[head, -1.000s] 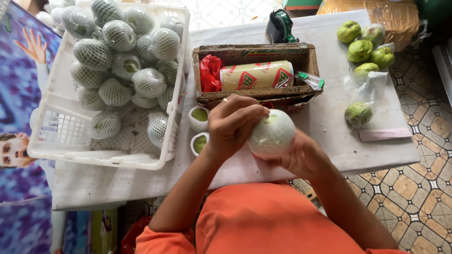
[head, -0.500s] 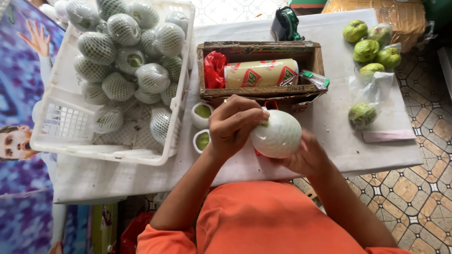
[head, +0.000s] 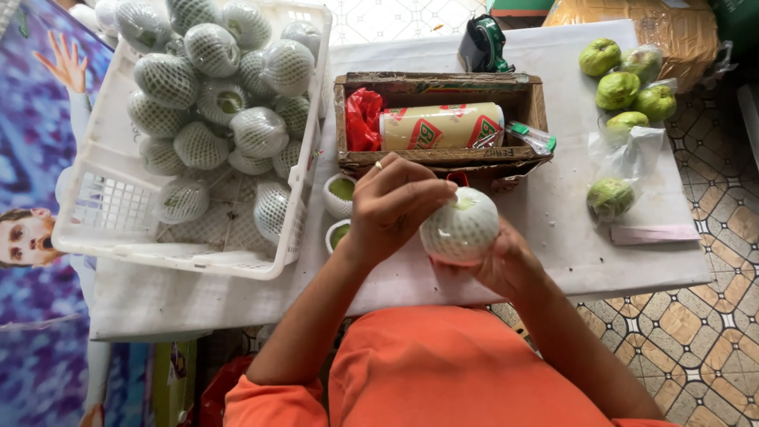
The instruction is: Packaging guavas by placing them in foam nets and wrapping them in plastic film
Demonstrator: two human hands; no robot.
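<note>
A green guava in a white foam net sleeve (head: pixel 460 226) is held over the table's front edge. My right hand (head: pixel 506 267) cups it from below and behind. My left hand (head: pixel 393 207) grips its left side, with fingertips at the sleeve's open top, where green skin shows. Just left of my left hand, two more sleeved guavas (head: pixel 338 198) lie on the white table (head: pixel 553 229).
A white plastic crate (head: pixel 103 237) at the left holds several net-wrapped guavas. A worn cardboard box (head: pixel 439 158) with a yellow roll and a red bag stands behind my hands. Bare green guavas (head: pixel 621 88) and clear bags lie at the right. A tape dispenser (head: pixel 481 43) sits at the back.
The sleeved guava has turned slightly in my hands and sits a little lower than half a second ago. Both hands keep their hold.
</note>
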